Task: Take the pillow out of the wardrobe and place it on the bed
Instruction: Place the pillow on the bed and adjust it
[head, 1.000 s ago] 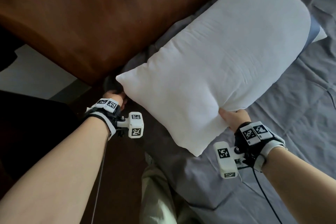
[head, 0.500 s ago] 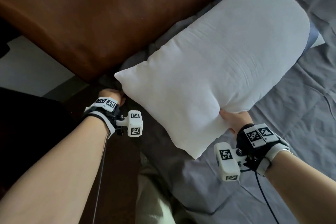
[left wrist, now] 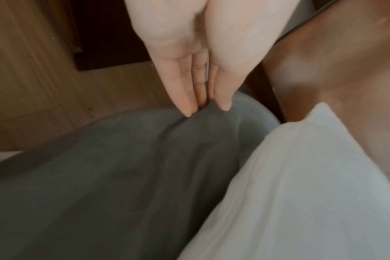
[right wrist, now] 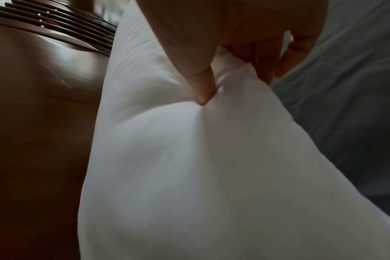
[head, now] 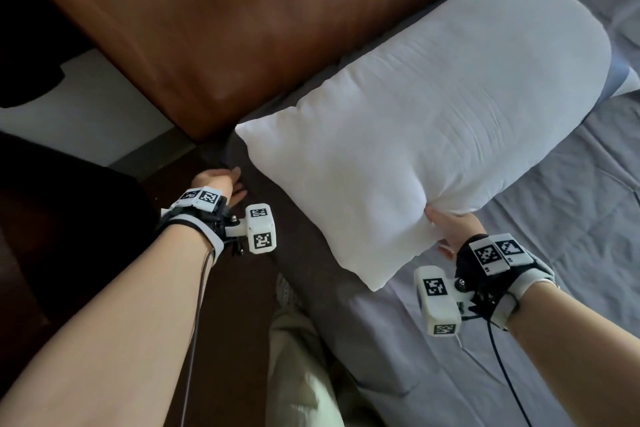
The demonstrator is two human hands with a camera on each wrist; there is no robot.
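The white pillow (head: 433, 121) lies slanted on the grey-sheeted bed (head: 561, 281), its long side along the brown headboard (head: 242, 28). My right hand (head: 446, 229) grips its near edge: in the right wrist view the thumb (right wrist: 201, 91) digs into the top of the pillow (right wrist: 189, 167) and the fingers curl beneath. My left hand (head: 225, 184) is open beside the pillow's left corner and apart from it. In the left wrist view its straight fingertips (left wrist: 189, 109) reach the grey sheet (left wrist: 100, 176) at the bed's corner, with the pillow (left wrist: 312, 193) to the right.
A blue-and-white pillow (head: 623, 80) peeks out under the far end of the white one. Dark furniture (head: 52, 236) stands to the left, with wooden floor (left wrist: 33, 79) below. My leg in light trousers (head: 301, 357) is against the bed's side.
My left hand has come off the pillow's left corner and its fingers have straightened. The right hand keeps its grip, and the pillow has settled slightly further onto the bed.
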